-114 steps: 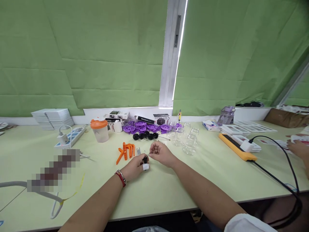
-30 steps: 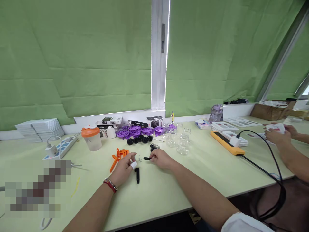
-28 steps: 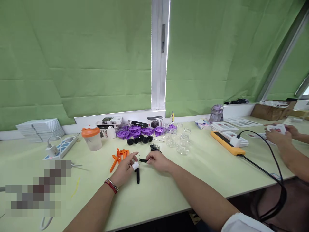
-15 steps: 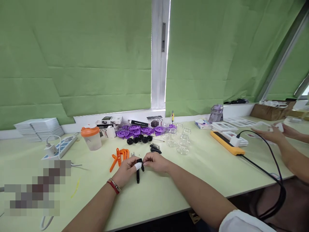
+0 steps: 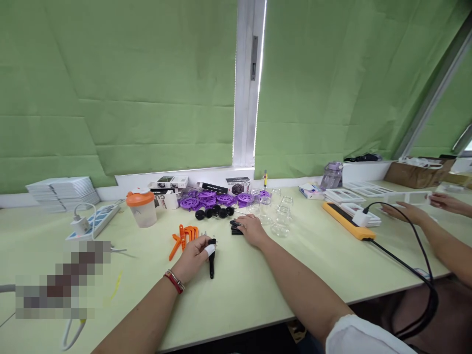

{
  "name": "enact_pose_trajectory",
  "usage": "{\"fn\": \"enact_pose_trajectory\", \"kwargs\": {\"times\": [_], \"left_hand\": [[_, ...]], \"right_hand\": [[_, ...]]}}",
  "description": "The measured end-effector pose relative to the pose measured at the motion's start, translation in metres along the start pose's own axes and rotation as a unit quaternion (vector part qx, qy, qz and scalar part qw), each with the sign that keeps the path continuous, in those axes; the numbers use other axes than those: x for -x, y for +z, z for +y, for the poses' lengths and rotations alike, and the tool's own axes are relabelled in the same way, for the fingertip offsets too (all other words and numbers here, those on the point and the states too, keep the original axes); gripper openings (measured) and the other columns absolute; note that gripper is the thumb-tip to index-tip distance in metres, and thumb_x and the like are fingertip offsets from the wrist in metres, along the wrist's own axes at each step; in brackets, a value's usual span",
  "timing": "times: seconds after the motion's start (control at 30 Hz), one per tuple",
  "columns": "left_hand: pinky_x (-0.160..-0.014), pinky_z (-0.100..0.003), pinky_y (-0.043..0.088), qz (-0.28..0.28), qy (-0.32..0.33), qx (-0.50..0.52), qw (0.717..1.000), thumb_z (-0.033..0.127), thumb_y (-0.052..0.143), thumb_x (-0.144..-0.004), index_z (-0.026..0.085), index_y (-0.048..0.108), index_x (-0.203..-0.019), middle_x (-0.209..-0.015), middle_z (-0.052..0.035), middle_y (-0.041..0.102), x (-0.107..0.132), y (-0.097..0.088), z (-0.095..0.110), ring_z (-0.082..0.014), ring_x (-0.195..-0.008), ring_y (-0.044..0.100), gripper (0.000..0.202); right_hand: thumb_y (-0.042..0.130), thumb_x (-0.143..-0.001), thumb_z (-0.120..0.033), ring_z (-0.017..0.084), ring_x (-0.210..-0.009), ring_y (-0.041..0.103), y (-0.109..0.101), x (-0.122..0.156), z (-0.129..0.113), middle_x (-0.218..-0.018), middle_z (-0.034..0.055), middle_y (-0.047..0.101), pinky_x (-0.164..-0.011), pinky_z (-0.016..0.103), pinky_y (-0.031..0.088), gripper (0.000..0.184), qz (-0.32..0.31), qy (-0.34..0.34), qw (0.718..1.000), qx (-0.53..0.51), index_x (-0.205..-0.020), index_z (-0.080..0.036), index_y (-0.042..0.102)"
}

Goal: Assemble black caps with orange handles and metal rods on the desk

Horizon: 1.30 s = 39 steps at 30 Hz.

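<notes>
My left hand point(image 5: 195, 255), its thumb wrapped in white, is closed on a slim black plastic part point(image 5: 211, 263) that points down toward the table's front edge. My right hand point(image 5: 252, 230) is at a small pile of black plastic pieces point(image 5: 237, 231), with small springs there too. Its fingertips are bent together over the pile; what they pinch, if anything, is hidden. Just left of my left hand lie several orange plastic arms point(image 5: 182, 237). Behind my hands are round black knobs point(image 5: 214, 212) and purple spoked plastic parts point(image 5: 206, 199).
Clear glass cups point(image 5: 280, 223) stand just beyond my right hand. A shaker with an orange lid point(image 5: 140, 209) and a power strip point(image 5: 96, 221) are on the left. A yellow power strip point(image 5: 346, 221) lies right, near a co-worker's hands point(image 5: 409, 214).
My right hand has left the black part at my left hand and moved up and right to the pile of black pieces. My left hand keeps hold of its part.
</notes>
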State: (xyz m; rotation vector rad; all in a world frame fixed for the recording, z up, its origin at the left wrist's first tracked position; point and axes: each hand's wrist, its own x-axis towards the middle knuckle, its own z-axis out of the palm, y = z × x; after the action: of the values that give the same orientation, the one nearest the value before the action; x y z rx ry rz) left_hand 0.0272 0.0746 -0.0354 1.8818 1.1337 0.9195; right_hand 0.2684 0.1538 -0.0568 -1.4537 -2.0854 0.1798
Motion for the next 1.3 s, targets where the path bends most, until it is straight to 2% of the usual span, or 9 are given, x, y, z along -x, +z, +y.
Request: {"fn": "enact_pose_trajectory", "kwargs": {"times": [0.2, 0.47, 0.67, 0.83, 1.03, 1.2, 1.3], "left_hand": [[-0.059, -0.025, 0.04, -0.009, -0.002, -0.016, 1.0, 0.039, 0.048, -0.08, 0.019, 0.051, -0.076, -0.065, 0.0037, 0.045, 0.0, 0.0, 0.001, -0.0118, -0.06, 0.044, 0.02], [-0.06, -0.026, 0.042, -0.025, 0.001, -0.023, 0.999, 0.04, 0.047, -0.082, 0.019, 0.052, -0.078, -0.067, 0.0028, 0.046, 0.0, -0.001, -0.005, -0.0123, -0.062, 0.045, 0.022], [-0.06, -0.025, 0.04, -0.024, 0.002, -0.029, 0.999, 0.039, 0.048, -0.082, 0.019, 0.051, -0.076, -0.065, 0.0039, 0.045, 0.0, -0.001, -0.003, -0.0118, -0.061, 0.043, 0.022], [-0.061, -0.025, 0.04, -0.027, -0.001, -0.011, 1.0, 0.037, 0.049, -0.082, 0.018, 0.053, -0.078, -0.067, 0.004, 0.044, 0.0, -0.002, -0.003, -0.0118, -0.062, 0.042, 0.019], [-0.061, -0.025, 0.04, -0.03, -0.001, -0.007, 1.0, 0.038, 0.049, -0.083, 0.019, 0.053, -0.079, -0.068, 0.0039, 0.043, 0.0, -0.002, -0.005, -0.0117, -0.063, 0.042, 0.02], [-0.06, -0.025, 0.04, -0.032, -0.005, 0.001, 0.999, 0.038, 0.049, -0.082, 0.018, 0.053, -0.079, -0.068, 0.0039, 0.043, -0.001, -0.002, -0.004, -0.0113, -0.062, 0.042, 0.02], [-0.06, -0.025, 0.04, -0.031, -0.009, 0.004, 0.999, 0.039, 0.05, -0.082, 0.018, 0.053, -0.078, -0.067, 0.0038, 0.043, 0.0, -0.003, -0.002, -0.0113, -0.061, 0.043, 0.021]], "right_hand": [[0.049, -0.087, -0.023, 0.023, -0.114, 0.045, 0.01, -0.001, 0.014, -0.119, 0.0016, 0.064, -0.098, 0.041, 0.026, 0.026, -0.033, -0.018, 0.999, 0.017, -0.104, -0.028, 0.069], [0.048, -0.088, -0.024, 0.022, -0.106, 0.049, 0.002, 0.002, 0.018, -0.113, 0.0004, 0.067, -0.096, 0.041, 0.028, 0.026, -0.048, -0.03, 0.998, 0.002, -0.1, -0.031, 0.071], [0.052, -0.085, -0.023, 0.022, -0.105, 0.052, -0.005, 0.007, 0.01, -0.112, 0.0003, 0.067, -0.098, 0.04, 0.029, 0.024, -0.071, -0.032, 0.997, -0.024, -0.097, -0.029, 0.072], [0.055, -0.082, -0.023, 0.02, -0.099, 0.057, -0.01, 0.01, 0.009, -0.101, 0.0003, 0.07, -0.093, 0.035, 0.036, 0.021, -0.061, -0.026, 0.996, -0.066, -0.091, -0.029, 0.073], [0.048, -0.085, -0.017, 0.019, -0.1, 0.058, -0.009, 0.009, 0.024, -0.106, 0.0061, 0.067, -0.092, 0.03, 0.04, 0.027, 0.015, 0.041, 0.996, -0.084, -0.099, -0.019, 0.07], [0.055, -0.081, -0.013, 0.018, -0.095, 0.059, -0.005, -0.004, 0.029, -0.101, 0.0073, 0.066, -0.087, 0.029, 0.042, 0.024, 0.009, 0.028, 0.999, -0.036, -0.096, -0.019, 0.072], [0.059, -0.078, -0.014, 0.017, -0.09, 0.06, -0.004, -0.017, 0.028, -0.098, 0.0053, 0.067, -0.083, 0.027, 0.044, 0.021, -0.03, 0.015, 0.999, -0.027, -0.093, -0.021, 0.073]]}}
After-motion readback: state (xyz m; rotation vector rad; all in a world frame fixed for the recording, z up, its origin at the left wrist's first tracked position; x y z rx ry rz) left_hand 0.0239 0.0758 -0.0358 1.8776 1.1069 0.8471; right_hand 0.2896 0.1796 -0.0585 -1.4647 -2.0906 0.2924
